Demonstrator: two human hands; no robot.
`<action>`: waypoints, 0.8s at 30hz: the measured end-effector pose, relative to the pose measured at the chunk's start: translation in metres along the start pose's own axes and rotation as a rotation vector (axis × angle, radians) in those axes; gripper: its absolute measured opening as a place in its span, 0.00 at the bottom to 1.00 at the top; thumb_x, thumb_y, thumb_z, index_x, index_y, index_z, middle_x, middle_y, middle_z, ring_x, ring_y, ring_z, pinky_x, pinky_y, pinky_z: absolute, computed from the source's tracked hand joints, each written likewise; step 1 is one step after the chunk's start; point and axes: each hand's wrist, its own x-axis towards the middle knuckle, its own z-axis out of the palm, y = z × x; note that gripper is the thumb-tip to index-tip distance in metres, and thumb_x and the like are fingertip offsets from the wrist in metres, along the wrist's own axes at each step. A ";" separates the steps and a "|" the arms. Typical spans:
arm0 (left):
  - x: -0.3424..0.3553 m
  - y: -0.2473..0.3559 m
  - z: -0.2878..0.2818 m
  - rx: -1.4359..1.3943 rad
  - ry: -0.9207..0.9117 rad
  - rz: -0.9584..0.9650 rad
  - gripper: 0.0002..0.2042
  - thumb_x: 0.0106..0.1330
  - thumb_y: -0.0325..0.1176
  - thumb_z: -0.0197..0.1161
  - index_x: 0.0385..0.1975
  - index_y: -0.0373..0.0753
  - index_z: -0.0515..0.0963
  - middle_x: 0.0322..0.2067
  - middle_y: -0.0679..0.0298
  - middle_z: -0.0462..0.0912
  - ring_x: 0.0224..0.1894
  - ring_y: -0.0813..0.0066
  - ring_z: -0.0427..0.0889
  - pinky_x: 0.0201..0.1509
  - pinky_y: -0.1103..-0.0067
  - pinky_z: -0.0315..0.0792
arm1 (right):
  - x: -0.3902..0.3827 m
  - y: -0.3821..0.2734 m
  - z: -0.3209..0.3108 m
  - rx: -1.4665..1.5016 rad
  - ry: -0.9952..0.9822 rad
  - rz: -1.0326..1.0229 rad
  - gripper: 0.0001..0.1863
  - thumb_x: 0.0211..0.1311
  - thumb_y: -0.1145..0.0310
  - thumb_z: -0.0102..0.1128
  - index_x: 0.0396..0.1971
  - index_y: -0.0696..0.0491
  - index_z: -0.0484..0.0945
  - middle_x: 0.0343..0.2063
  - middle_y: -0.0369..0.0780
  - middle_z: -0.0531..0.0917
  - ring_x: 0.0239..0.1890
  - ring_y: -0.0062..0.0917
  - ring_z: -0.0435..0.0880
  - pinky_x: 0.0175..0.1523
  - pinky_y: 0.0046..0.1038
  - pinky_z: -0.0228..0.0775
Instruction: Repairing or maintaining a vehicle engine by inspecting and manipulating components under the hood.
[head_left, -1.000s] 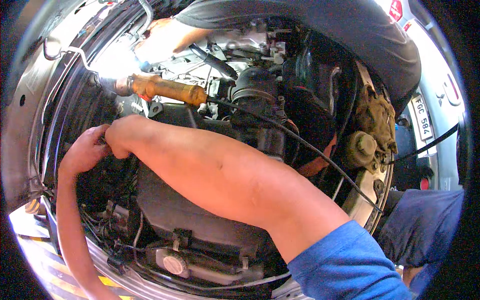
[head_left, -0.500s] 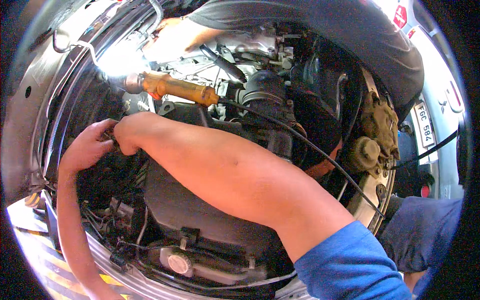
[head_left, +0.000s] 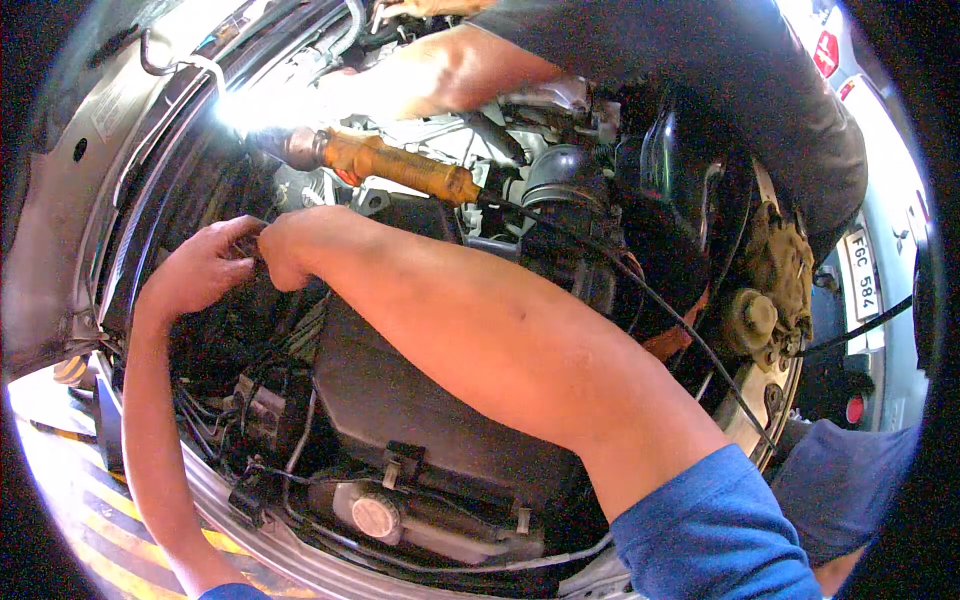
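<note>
My left hand (head_left: 203, 266) reaches up along the left side of the engine bay, its fingers bent into a pinch. Beside its fingertips is my right hand (head_left: 290, 246), at the end of a forearm that crosses the picture from the lower right. Its fingers curl downward and are partly hidden. Whatever lies between the two hands is too small and dark to make out. Just beyond them an orange-handled work light (head_left: 400, 167) shines brightly, its black cable (head_left: 640, 280) trailing to the lower right. Under my right forearm sits a large dark plastic box (head_left: 400, 370).
Across the bay leans a co-worker in a dark shirt (head_left: 690, 60), one bare forearm (head_left: 440, 75) near the glare. A white-capped reservoir (head_left: 375, 515) stands at the near edge. Wires and hoses (head_left: 255, 405) run at left. A light-coloured vehicle (head_left: 885, 370) is at right.
The whole view has shifted slightly, so things sit further right. The co-worker's forearm now reaches lower across the engine, and another hand shows at the top. My hands stay together in the same spot.
</note>
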 end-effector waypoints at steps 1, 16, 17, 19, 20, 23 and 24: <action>0.000 -0.001 0.000 -0.003 -0.005 0.004 0.20 0.57 0.29 0.59 0.51 0.31 0.72 0.45 0.46 0.79 0.50 0.54 0.79 0.57 0.69 0.70 | -0.001 -0.001 -0.002 0.001 -0.010 0.003 0.18 0.48 0.68 0.60 0.42 0.52 0.86 0.46 0.41 0.85 0.50 0.35 0.83 0.50 0.40 0.75; 0.004 0.004 -0.004 -0.107 -0.050 -0.028 0.22 0.56 0.29 0.59 0.51 0.30 0.73 0.45 0.47 0.81 0.48 0.57 0.81 0.55 0.70 0.72 | -0.026 -0.007 -0.013 0.024 -0.013 0.001 0.19 0.50 0.69 0.58 0.43 0.51 0.85 0.47 0.41 0.85 0.51 0.34 0.83 0.51 0.40 0.75; 0.004 0.004 -0.003 -0.104 -0.047 -0.024 0.22 0.56 0.29 0.59 0.52 0.30 0.73 0.45 0.47 0.81 0.47 0.57 0.81 0.55 0.70 0.73 | -0.027 -0.006 -0.013 0.034 -0.004 -0.002 0.19 0.50 0.69 0.58 0.43 0.51 0.85 0.47 0.41 0.85 0.51 0.35 0.83 0.51 0.40 0.75; 0.005 0.001 -0.003 -0.091 -0.031 -0.008 0.22 0.56 0.29 0.59 0.52 0.30 0.73 0.44 0.47 0.81 0.46 0.57 0.81 0.53 0.70 0.73 | -0.027 -0.005 -0.011 0.045 0.001 0.003 0.19 0.49 0.69 0.58 0.43 0.51 0.85 0.47 0.41 0.85 0.51 0.35 0.83 0.51 0.40 0.75; 0.005 -0.001 -0.002 -0.085 -0.030 0.007 0.22 0.56 0.29 0.59 0.52 0.30 0.73 0.44 0.47 0.81 0.46 0.58 0.81 0.53 0.70 0.73 | -0.025 -0.004 -0.011 0.047 -0.003 0.009 0.19 0.49 0.69 0.58 0.43 0.51 0.85 0.47 0.41 0.85 0.51 0.35 0.83 0.50 0.40 0.75; 0.006 -0.005 0.000 -0.064 -0.009 0.043 0.22 0.55 0.29 0.59 0.52 0.30 0.73 0.44 0.47 0.81 0.45 0.58 0.81 0.52 0.70 0.73 | -0.016 -0.004 -0.008 0.036 -0.004 0.026 0.21 0.45 0.63 0.64 0.43 0.47 0.86 0.48 0.39 0.85 0.51 0.34 0.83 0.50 0.41 0.76; 0.006 -0.006 0.001 -0.072 -0.012 0.033 0.22 0.55 0.29 0.59 0.52 0.30 0.73 0.44 0.47 0.81 0.45 0.58 0.81 0.52 0.70 0.73 | -0.012 -0.003 -0.007 0.028 -0.005 0.040 0.22 0.43 0.60 0.67 0.43 0.45 0.86 0.49 0.38 0.85 0.51 0.34 0.84 0.51 0.41 0.77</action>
